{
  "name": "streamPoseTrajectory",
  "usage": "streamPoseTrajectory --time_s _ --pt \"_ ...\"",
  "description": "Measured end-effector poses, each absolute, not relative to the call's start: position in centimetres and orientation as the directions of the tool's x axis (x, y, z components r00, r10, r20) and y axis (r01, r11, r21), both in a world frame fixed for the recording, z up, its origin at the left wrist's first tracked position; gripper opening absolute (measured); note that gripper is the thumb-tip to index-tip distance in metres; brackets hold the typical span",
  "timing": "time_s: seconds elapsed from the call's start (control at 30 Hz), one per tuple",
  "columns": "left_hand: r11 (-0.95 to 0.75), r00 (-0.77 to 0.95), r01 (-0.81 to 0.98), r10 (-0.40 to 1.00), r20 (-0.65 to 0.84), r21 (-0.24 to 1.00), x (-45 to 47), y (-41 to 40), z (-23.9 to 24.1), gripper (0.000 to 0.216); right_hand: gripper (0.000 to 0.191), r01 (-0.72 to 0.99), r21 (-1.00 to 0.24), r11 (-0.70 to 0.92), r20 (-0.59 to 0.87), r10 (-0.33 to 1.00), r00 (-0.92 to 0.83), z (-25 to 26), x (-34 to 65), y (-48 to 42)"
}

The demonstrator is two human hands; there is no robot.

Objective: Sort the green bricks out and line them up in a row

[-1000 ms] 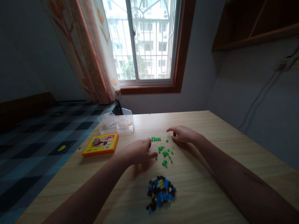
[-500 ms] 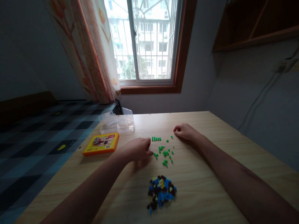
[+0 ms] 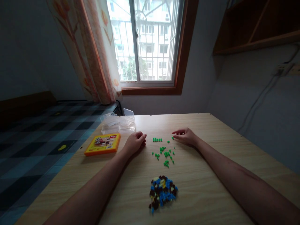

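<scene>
Small green toy bricks lie in a loose cluster (image 3: pixel 167 154) on the table, with a neat row of green bricks (image 3: pixel 157 140) behind them. My left hand (image 3: pixel 136 143) rests left of the row, its fingers curled in and no brick visible in them. On the other side, my right hand (image 3: pixel 187 137) has its index finger stretched out and apart from the thumb. Its fingertips are at a single green brick (image 3: pixel 172 137); whether they touch it I cannot tell. Nearer to me sits a heap of blue, dark brown and yellow bricks (image 3: pixel 164 193).
A yellow-orange box (image 3: pixel 103 144) with a printed lid lies left of my left hand. Behind it are clear plastic trays (image 3: pixel 118 123). The wooden table (image 3: pixel 201 184) has a checked bed (image 3: pixel 51 137) to its left and a window beyond its far edge.
My left hand has drawn back left and away from the green cluster, leaving a small green brick in sight there. My right hand's fingers have straightened and moved slightly left to the single brick.
</scene>
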State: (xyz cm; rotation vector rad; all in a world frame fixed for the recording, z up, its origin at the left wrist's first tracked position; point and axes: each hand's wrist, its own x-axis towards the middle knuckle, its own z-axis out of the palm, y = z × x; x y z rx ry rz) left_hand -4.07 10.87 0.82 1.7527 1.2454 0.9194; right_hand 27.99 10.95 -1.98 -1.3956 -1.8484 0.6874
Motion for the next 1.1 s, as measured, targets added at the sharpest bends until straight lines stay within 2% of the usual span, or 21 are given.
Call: streamPoseTrajectory --time_s 0.33,0.47,0.7,0.93,1.1 --pt "-0.293 0.271 0.475 0.946 0.179 0.83 -4.1 10.9 1.0 0.039 0.026 0.741 -0.532 0.409 0.312 0.909 -0.277 -1.8 27.8 10.1" --pt "-0.307 0.279 0.51 0.943 0.183 0.804 -4.0 10.8 1.0 0.039 0.023 0.775 -0.45 0.443 0.343 0.887 -0.308 -1.4 27.2 9.6" --pt "-0.325 0.303 0.529 0.935 0.184 0.784 -4.3 11.0 0.9 0.039 0.025 0.735 -0.425 0.528 0.349 0.845 -0.405 -0.5 26.1 8.1" --pt "-0.33 0.305 0.536 0.934 0.187 0.777 -4.3 10.9 1.1 0.038 0.03 0.809 -0.291 0.511 0.357 0.842 -0.404 -0.8 26.0 8.1" --pt "-0.346 0.314 0.55 0.929 0.195 0.76 -4.3 10.7 1.3 0.038 0.03 0.79 -0.339 0.51 0.43 0.831 -0.353 -0.6 25.9 7.9"
